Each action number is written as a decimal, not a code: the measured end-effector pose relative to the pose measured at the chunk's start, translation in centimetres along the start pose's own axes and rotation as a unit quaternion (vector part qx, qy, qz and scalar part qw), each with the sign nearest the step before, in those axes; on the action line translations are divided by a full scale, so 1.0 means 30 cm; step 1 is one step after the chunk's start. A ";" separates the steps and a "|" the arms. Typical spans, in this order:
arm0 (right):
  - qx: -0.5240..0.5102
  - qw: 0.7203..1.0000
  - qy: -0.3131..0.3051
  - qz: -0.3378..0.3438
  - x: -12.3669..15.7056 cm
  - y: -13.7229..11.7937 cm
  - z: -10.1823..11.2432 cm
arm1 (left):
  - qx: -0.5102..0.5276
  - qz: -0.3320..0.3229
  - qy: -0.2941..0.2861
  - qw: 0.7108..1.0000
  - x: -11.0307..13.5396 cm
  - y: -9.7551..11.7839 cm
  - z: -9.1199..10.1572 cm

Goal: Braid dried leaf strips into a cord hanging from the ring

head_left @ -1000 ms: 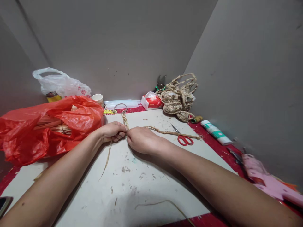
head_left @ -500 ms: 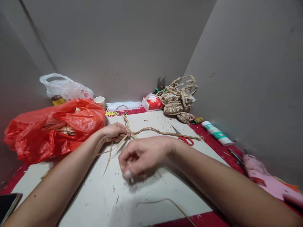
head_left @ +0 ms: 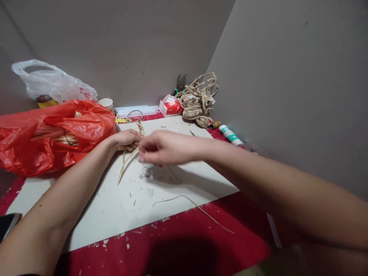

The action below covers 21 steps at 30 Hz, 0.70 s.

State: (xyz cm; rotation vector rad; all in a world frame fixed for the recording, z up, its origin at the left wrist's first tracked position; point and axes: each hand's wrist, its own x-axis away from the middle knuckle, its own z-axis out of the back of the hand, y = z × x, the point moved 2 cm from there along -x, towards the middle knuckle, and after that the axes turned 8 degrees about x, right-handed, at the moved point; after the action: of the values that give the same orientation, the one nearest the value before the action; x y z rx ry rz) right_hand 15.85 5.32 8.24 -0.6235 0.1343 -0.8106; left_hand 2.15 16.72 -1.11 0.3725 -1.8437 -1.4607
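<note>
My left hand [head_left: 129,140] is closed, pinching a narrow straw braid [head_left: 140,128] whose far end meets a thin ring [head_left: 135,111] on the white board. Loose flat straw strands [head_left: 124,165] fan down toward me from below those fingers. Close by on the right is my right hand [head_left: 165,147], slightly blurred, with its fingers curled together at the strands. What lies between its fingertips is hidden. The right forearm covers most of the scissors, leaving a blade tip [head_left: 192,133] showing.
A red plastic bag [head_left: 57,134] with straw bundles lies left, a white bag [head_left: 57,82] behind it. Along the back stand a paper cup [head_left: 106,104], a tissue pack [head_left: 170,105] and coiled rope [head_left: 193,106]. One loose strand [head_left: 198,207] crosses the white board's [head_left: 115,214] front edge.
My right hand has moved up and away from me to the strands beside my left hand. The left hand keeps its pinch on the braid. The view has shifted right and down.
</note>
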 end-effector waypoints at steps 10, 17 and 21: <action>0.084 0.996 0.034 -0.026 0.283 0.083 -0.330 | 0.029 0.033 0.010 0.999 0.012 -0.019 0.002; -0.144 0.976 0.140 -0.084 0.212 0.059 -0.252 | 0.057 0.007 -0.004 0.998 0.023 -0.027 0.018; -0.292 0.919 0.228 -0.137 0.074 0.123 -0.171 | 0.072 0.003 -0.028 0.997 0.023 -0.031 0.023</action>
State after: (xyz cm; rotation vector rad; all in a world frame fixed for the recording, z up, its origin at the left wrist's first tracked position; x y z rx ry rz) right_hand 17.98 3.26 2.23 -1.0202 0.7495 -1.1938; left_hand 0.99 16.47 -1.78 0.3997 -1.9983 -1.3513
